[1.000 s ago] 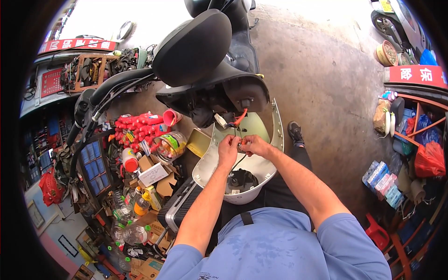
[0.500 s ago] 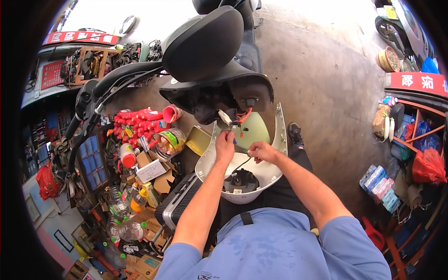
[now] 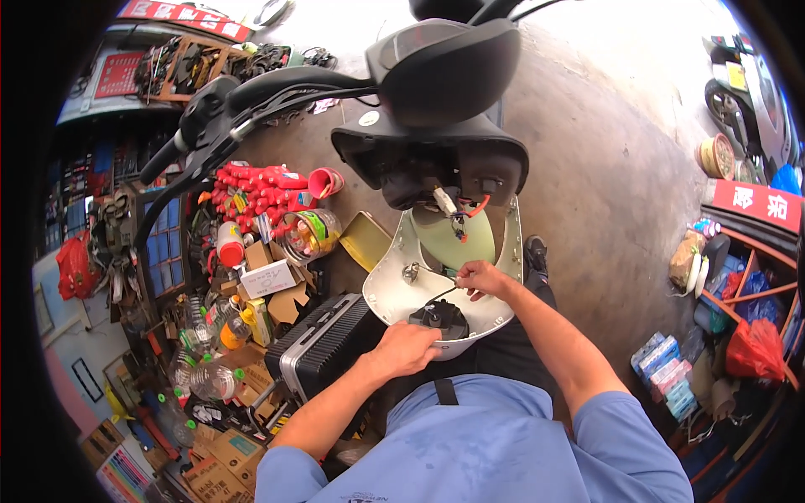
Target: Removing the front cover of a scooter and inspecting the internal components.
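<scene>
Bag (image 3: 75,267), one and red, is hanging at the far left. Several clear bottles (image 3: 214,381) with green caps are lying on the floor (image 3: 587,176), near one bottle of orange liquid (image 3: 235,333). Many red containers (image 3: 260,189) are lying heaped beyond one white carton (image 3: 267,278). One clear jar (image 3: 310,237) is holding orange and yellow items, too small to identify; one ribbed black case (image 3: 323,339) is standing nearer the person, and one red bucket (image 3: 324,182) is sitting beside the heap.

One white shell (image 3: 390,289) is lying hollow side up before the person. The left hand (image 3: 407,346) is resting with bent fingers at its near-left edge; whether it is gripping cannot be told. Inside, one silver piece (image 3: 411,271) is lying toward the left edge and one black part (image 3: 444,318) is sitting at the near edge. A dark cable (image 3: 441,294) is rising from that part to the right hand (image 3: 482,278), whose fingertips are pinching its end. Beyond the far edge, one white connector (image 3: 444,201) is dangling from the scooter (image 3: 440,138). Two white vegetables (image 3: 698,274) are hanging at the right.
</scene>
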A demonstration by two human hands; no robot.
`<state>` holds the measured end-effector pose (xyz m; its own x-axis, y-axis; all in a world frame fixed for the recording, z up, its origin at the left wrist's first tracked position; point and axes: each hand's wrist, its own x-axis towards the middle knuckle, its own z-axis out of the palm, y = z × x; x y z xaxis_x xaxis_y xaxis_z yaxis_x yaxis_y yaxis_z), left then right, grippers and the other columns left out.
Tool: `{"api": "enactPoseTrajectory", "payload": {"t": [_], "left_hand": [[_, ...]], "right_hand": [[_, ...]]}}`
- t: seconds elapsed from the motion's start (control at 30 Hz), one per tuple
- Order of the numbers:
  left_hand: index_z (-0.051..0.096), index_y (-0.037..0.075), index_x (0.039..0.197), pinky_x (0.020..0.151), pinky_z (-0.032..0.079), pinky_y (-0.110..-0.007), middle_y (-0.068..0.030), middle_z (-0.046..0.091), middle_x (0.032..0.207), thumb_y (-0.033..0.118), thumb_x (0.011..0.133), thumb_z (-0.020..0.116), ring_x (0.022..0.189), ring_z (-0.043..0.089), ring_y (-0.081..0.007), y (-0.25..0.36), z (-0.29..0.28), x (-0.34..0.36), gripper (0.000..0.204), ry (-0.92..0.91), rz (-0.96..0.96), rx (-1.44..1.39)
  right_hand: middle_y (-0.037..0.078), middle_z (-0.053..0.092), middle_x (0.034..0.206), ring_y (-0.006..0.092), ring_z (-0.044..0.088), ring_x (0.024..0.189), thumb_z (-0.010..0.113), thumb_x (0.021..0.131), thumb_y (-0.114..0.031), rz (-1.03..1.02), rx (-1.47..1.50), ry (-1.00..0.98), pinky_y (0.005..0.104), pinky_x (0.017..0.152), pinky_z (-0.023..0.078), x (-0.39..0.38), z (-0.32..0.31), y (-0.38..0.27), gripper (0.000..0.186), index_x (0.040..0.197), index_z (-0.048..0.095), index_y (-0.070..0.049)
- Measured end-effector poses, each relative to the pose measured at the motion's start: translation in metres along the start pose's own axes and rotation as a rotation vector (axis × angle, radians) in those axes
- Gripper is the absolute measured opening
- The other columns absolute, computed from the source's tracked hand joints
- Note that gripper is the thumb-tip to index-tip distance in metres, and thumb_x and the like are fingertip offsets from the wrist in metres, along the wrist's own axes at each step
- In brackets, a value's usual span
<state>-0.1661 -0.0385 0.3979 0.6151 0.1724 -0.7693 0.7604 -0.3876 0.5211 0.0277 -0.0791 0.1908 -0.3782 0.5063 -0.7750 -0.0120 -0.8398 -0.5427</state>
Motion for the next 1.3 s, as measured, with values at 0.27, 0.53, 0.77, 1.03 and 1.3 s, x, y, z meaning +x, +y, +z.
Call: {"api": "enactPoseTrajectory", "payload": {"t": [0.27, 0.53, 0.77, 1.03, 1.3], "left_hand": [[0.058, 0.008, 0.078, 0.069, 0.040, -0.038, -0.0090, 0.060, 0.067, 0.028, 0.080, 0.063, 0.073, 0.060, -0.0272, -0.021, 0.005, -0.021, 0.021, 0.438, 0.129, 0.048], [0.057, 0.009, 0.073, 0.067, 0.039, -0.038, -0.0080, 0.057, 0.060, 0.032, 0.076, 0.065, 0.065, 0.059, -0.0282, -0.057, 0.006, -0.044, 0.025, 0.543, 0.186, 0.097], [0.055, 0.008, 0.069, 0.062, 0.044, -0.041, -0.0105, 0.058, 0.060, 0.032, 0.077, 0.064, 0.063, 0.060, -0.0316, -0.068, 0.017, -0.078, 0.028, 0.682, 0.272, 0.014], [0.054, 0.006, 0.067, 0.053, 0.046, -0.040, -0.0116, 0.056, 0.054, 0.035, 0.078, 0.064, 0.054, 0.058, -0.0310, -0.014, 0.039, -0.111, 0.032, 0.856, 0.249, -0.149], [0.054, 0.007, 0.069, 0.053, 0.045, -0.038, -0.0101, 0.055, 0.055, 0.033, 0.076, 0.067, 0.055, 0.059, -0.0284, 0.026, 0.084, -0.151, 0.030, 1.036, 0.269, -0.168]], "right_hand": [[0.016, 0.065, 0.094, 0.0209, 0.063, 0.073, 0.054, 0.085, -0.027, -0.130, -0.516, 0.123, 0.0326, 0.065, 0.052, -0.040, -0.031, -0.019, 0.034, 0.101, 0.061, 0.002], [0.006, 0.058, 0.058, 0.0148, 0.053, 0.060, 0.040, 0.095, -0.036, -0.324, -0.353, 0.456, 0.0285, 0.062, 0.043, -0.073, 0.012, 0.019, 0.055, 0.058, 0.057, 0.001], [0.007, 0.048, 0.049, 0.0169, 0.045, 0.051, 0.039, 0.091, -0.035, -0.365, -0.251, 0.681, 0.0313, 0.053, 0.036, -0.091, 0.057, -0.010, 0.053, 0.053, 0.048, 0.000], [0.005, 0.043, 0.048, 0.0146, 0.038, 0.048, 0.039, 0.095, -0.038, -0.466, 0.035, 0.692, 0.0288, 0.051, 0.030, -0.120, 0.061, -0.028, 0.055, 0.049, 0.039, -0.007], [0.004, 0.043, 0.049, 0.0139, 0.039, 0.048, 0.041, 0.095, -0.037, -0.531, -0.087, 0.562, 0.0290, 0.050, 0.030, -0.168, 0.074, -0.026, 0.053, 0.051, 0.043, -0.008]]}}
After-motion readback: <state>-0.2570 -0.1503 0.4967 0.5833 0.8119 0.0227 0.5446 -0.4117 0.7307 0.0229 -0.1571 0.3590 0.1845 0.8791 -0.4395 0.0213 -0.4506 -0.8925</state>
